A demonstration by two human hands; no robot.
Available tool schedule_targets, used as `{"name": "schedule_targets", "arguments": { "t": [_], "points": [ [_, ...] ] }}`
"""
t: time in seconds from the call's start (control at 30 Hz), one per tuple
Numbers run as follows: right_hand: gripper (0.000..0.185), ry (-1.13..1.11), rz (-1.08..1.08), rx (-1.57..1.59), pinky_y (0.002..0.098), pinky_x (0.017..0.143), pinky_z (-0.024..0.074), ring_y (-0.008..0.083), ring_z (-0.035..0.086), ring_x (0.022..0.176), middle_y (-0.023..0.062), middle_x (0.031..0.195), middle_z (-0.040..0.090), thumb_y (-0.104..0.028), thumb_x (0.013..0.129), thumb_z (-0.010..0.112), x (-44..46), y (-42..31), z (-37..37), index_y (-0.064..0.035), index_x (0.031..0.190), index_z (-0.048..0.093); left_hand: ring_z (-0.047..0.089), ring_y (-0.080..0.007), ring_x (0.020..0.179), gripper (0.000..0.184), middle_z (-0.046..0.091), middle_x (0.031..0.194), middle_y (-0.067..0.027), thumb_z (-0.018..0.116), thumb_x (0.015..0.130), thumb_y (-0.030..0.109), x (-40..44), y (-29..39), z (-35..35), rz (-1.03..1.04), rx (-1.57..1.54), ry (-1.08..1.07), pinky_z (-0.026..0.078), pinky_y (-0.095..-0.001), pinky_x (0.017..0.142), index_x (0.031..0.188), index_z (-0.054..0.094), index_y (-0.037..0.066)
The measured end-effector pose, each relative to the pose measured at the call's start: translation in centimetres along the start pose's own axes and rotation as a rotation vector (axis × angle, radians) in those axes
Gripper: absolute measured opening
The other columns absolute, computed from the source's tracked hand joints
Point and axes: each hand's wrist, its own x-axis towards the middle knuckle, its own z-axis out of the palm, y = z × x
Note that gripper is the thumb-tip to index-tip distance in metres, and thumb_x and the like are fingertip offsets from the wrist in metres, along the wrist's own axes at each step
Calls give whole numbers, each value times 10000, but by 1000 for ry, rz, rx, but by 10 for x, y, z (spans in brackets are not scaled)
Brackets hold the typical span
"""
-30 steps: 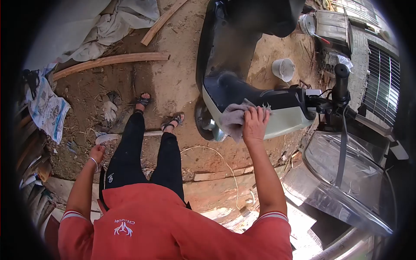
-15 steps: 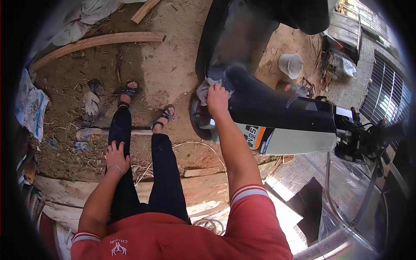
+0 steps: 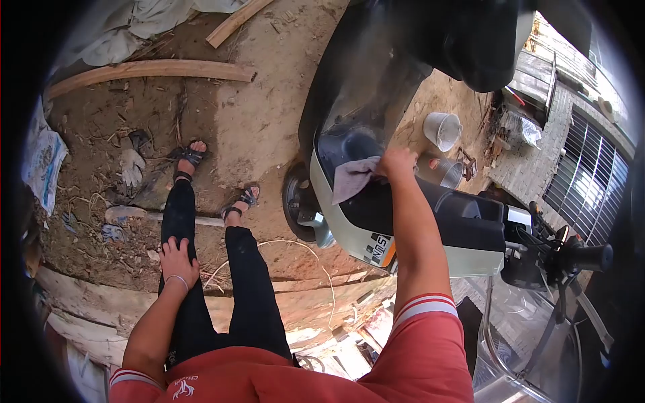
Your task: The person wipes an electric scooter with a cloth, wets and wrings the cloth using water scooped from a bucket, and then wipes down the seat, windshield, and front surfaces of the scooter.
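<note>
A greyish-pink cloth (image 3: pixel 353 178) hangs from my right hand (image 3: pixel 399 163), whose fingers are closed on one end of it. The cloth lies against the dark inner panel of an electric scooter (image 3: pixel 430 208), close to the footboard (image 3: pixel 359 107). Below, the scooter's pale green side panel (image 3: pixel 463 256) carries black, white and orange lettering. My left hand (image 3: pixel 179 260) rests on my thigh with its fingers apart, holding nothing. The scooter's front wheel (image 3: pixel 295 201) shows partly under the body.
Beyond the scooter stand a white bucket (image 3: pixel 442 130) and a wire basket (image 3: pixel 446 172). The handlebar (image 3: pixel 583 258) juts out at the right. A curved wooden beam (image 3: pixel 154 68), a glove (image 3: pixel 131 166) and a thin cable (image 3: pixel 302 246) lie on the dirt ground.
My right hand has moved right across the scooter's inner panel with the cloth, which now spreads out more. The view has shifted slightly. My left hand stays on my thigh.
</note>
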Motion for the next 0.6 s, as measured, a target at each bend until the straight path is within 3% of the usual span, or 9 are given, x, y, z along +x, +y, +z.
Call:
{"name": "schedule_targets", "arguments": {
  "t": [0.07, 0.13, 0.2, 0.3, 0.37, 0.4, 0.47, 0.53, 0.6],
  "points": [
    [359, 67, 147, -26, 551, 902, 379, 283, 551, 1134, 77, 1210, 598, -293, 899, 462, -8, -8, 16, -124, 1179, 610, 394, -324, 1180, 557, 398, 1252, -159, 669, 743, 235, 3, 2, -2, 9, 23, 9, 337, -443, 989, 1248, 474, 102],
    [357, 123, 100, 1, 544, 921, 369, 287, 522, 1154, 76, 1201, 562, -309, 908, 449, -3, -37, 27, -131, 1183, 593, 393, -323, 1182, 554, 399, 1250, -157, 664, 741, 225, 5, 7, -3, 4, 36, 8, 335, -441, 983, 1245, 473, 96],
    [349, 211, -158, 1, 534, 999, 302, 291, 462, 1190, 101, 1205, 537, -284, 895, 457, 5, -72, 45, -160, 1193, 586, 393, -324, 1181, 550, 401, 1249, -159, 661, 739, 220, 3, 11, -8, 3, 43, -5, 334, -440, 981, 1243, 475, 100],
    [382, 330, -211, 151, 517, 995, 310, 276, 468, 1176, 79, 1202, 543, -246, 878, 454, 33, -97, 55, -202, 1236, 578, 393, -328, 1179, 538, 404, 1248, -163, 656, 733, 211, 18, 12, -18, 2, 20, 24, 337, -437, 971, 1231, 482, 107],
    [363, 293, -240, 267, 480, 988, 329, 272, 482, 1163, 68, 1170, 573, -227, 881, 456, 34, -95, 53, -184, 1213, 597, 398, -333, 1173, 522, 408, 1245, -168, 654, 723, 204, 12, 10, -20, 26, 21, 53, 347, -425, 950, 1211, 490, 116],
    [405, 127, -306, 207, 481, 978, 362, 286, 488, 1180, 85, 1264, 528, -219, 870, 465, 29, -91, 43, -178, 1265, 545, 402, -334, 1170, 528, 408, 1245, -164, 655, 721, 207, 13, 8, -19, 40, 19, 56, 350, -426, 948, 1213, 486, 115],
    [320, 193, -299, 299, 467, 933, 395, 287, 533, 1101, 95, 1131, 585, -216, 883, 454, 4, -95, 50, -133, 1152, 605, 409, -337, 1161, 529, 409, 1250, -164, 653, 733, 215, 13, 7, -20, 54, 63, 63, 350, -433, 950, 1221, 481, 110],
    [359, 42, -233, 309, 472, 926, 423, 322, 518, 1138, 130, 1181, 557, -186, 886, 447, -31, -96, 39, -134, 1225, 549, 412, -336, 1164, 527, 409, 1253, -161, 654, 741, 225, 14, 7, -24, 62, 51, 59, 361, -438, 946, 1226, 481, 116],
    [297, 61, -191, 338, 465, 876, 437, 321, 527, 1103, 123, 1100, 581, -181, 878, 470, -72, -96, 33, -123, 1149, 577, 416, -334, 1168, 526, 410, 1257, -158, 655, 748, 236, 13, 0, -28, 76, 60, 56, 372, -442, 942, 1231, 480, 121]
  ]
}}
